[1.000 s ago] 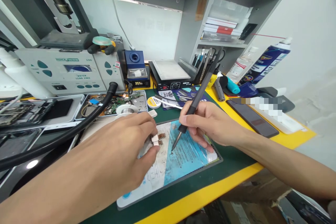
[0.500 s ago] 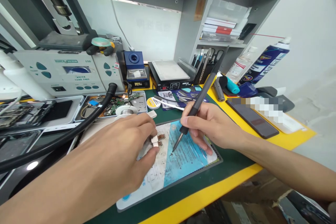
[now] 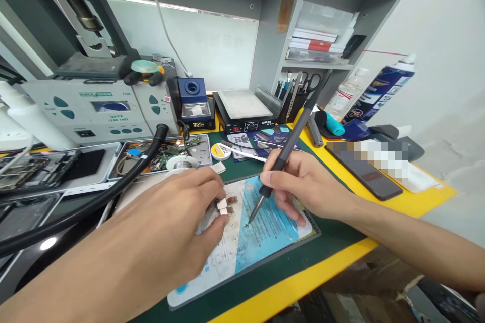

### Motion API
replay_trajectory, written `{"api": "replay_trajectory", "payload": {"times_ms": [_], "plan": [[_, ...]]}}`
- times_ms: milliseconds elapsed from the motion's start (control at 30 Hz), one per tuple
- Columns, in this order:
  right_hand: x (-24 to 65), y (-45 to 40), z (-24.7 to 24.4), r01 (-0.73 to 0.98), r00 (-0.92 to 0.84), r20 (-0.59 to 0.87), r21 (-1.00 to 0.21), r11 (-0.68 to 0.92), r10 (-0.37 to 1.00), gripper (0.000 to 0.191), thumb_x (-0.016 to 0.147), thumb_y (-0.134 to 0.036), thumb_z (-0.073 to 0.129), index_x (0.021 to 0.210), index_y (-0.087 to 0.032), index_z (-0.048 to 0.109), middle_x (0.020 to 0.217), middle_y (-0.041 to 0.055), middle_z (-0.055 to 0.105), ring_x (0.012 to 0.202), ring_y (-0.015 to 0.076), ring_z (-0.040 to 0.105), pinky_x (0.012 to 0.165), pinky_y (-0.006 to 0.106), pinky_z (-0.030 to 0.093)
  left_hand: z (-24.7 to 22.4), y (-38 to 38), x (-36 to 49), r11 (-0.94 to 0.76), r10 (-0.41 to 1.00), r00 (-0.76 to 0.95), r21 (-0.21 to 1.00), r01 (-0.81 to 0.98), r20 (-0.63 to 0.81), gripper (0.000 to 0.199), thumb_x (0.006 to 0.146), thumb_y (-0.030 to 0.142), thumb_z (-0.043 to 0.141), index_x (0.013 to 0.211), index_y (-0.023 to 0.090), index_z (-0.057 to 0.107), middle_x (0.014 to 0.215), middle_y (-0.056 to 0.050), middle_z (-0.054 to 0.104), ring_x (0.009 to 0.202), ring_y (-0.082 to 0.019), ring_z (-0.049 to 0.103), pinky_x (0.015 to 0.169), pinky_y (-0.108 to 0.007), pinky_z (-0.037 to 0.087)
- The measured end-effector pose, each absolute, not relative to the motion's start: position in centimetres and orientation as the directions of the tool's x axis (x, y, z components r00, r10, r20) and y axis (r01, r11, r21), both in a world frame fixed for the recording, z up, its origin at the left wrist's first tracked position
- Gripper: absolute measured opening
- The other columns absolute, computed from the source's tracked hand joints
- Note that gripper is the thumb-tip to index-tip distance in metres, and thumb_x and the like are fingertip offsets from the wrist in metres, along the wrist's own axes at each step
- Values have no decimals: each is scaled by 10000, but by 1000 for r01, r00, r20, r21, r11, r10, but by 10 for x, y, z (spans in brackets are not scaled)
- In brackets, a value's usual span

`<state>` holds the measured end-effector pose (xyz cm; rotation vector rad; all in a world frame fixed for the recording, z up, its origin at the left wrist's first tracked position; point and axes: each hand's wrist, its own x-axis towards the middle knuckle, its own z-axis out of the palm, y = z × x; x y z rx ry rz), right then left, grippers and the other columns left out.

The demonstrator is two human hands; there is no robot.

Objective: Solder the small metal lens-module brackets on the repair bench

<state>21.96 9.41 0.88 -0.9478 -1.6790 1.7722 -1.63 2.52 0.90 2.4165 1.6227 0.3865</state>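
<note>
My right hand (image 3: 299, 181) grips a black soldering iron (image 3: 286, 149) like a pen. Its metal tip points down at a small dark speck on the blue part of a stained, printed work mat (image 3: 265, 247). To the left, my left hand (image 3: 189, 217) has thumb and fingers closed round a small white part with brown flex-cable ends (image 3: 223, 205). Those brown ends stick out toward the iron, a short way from its tip. The rest of the part is hidden behind my fingers.
A solder spool (image 3: 182, 162) stands beyond my left hand, near a tray of circuit boards (image 3: 197, 149). A black hose (image 3: 140, 169) crosses the left side. Behind stand a soldering station (image 3: 199, 123) and a hot plate (image 3: 246, 106). A phone (image 3: 364, 171) lies at right.
The view has shifted very slightly. Both hands keep their holds, and the iron tip stays at nearly the same spot on the mat.
</note>
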Motion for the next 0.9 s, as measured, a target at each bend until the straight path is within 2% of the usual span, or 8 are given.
{"api": "replay_trajectory", "payload": {"times_ms": [200,267,400,600,733,900], "plan": [[228,97,8,9,-554,-82,-996,-92,828,303,928,-387,777,769,-200,598,488,-74,597,289,107,526,264,178,440,3,25,-19,-404,914,371,293,866,164,379,979,471,435,1069,267,741,1182,-83,723,1002,-309,711,838,-544,609],[233,96,9,19,-530,-75,-997,-76,845,309,907,-365,806,751,-190,605,505,-55,635,296,108,548,278,178,456,2,24,-19,-417,908,379,299,858,176,360,978,461,448,1063,274,744,1163,-71,727,1003,-303,715,861,-548,609],[244,91,6,45,-522,-109,-994,-100,846,314,873,-339,848,738,-178,614,524,-28,684,309,106,577,296,163,474,2,25,-19,-410,912,377,311,858,162,365,952,463,462,1035,266,758,1150,-84,737,1005,-326,725,808,-543,627],[250,84,-4,-35,-449,-106,-990,-136,887,302,852,-329,862,761,-188,611,511,-35,694,305,102,571,282,148,465,4,28,-17,-411,911,376,300,861,168,395,959,473,451,1046,257,770,1142,-93,751,996,-332,737,830,-577,636],[249,83,-6,3,-435,-127,-990,-140,892,280,813,-260,879,763,-189,613,516,-39,697,314,105,581,272,133,447,5,28,-16,-404,914,367,306,862,172,395,948,478,460,1031,263,780,1112,-80,762,998,-332,744,876,-599,633],[248,81,-4,58,-413,-110,-994,-94,904,260,829,-268,863,771,-191,622,487,-46,674,292,94,540,275,137,437,6,27,-15,-399,916,359,304,865,180,385,931,477,471,1025,274,784,1108,-71,769,997,-332,750,873,-589,640]]}}
